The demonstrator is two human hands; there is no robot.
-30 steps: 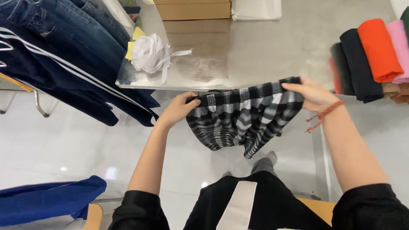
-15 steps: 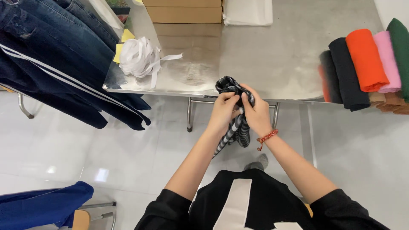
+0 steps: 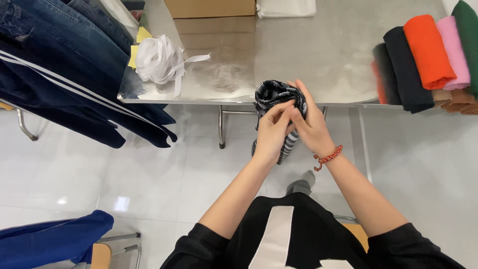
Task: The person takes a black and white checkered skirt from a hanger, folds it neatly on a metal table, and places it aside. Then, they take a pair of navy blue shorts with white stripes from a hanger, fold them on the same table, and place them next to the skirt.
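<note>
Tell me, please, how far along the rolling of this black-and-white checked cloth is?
Done: rolled cloths in orange, black, pink and green lie side by side at the steel table's right end. In hand: the left hand and right hand clasp the black-and-white checked cloth, its top bunched into a roll at the table edge. Left: a striped tail hangs loose below the hands, unrolled.

The person wore a black short-sleeved top (image 3: 318,234) with a broad white vertical stripe (image 3: 273,238) down the middle of the chest. The sleeves ended well back from the fingers, above the elbows, so both forearms were bare. A thin red beaded cord bracelet (image 3: 327,157) sat around the right wrist, just behind the right hand (image 3: 307,125), a short loose end hanging from it. The left hand (image 3: 271,133) and wrist carried nothing.
</note>
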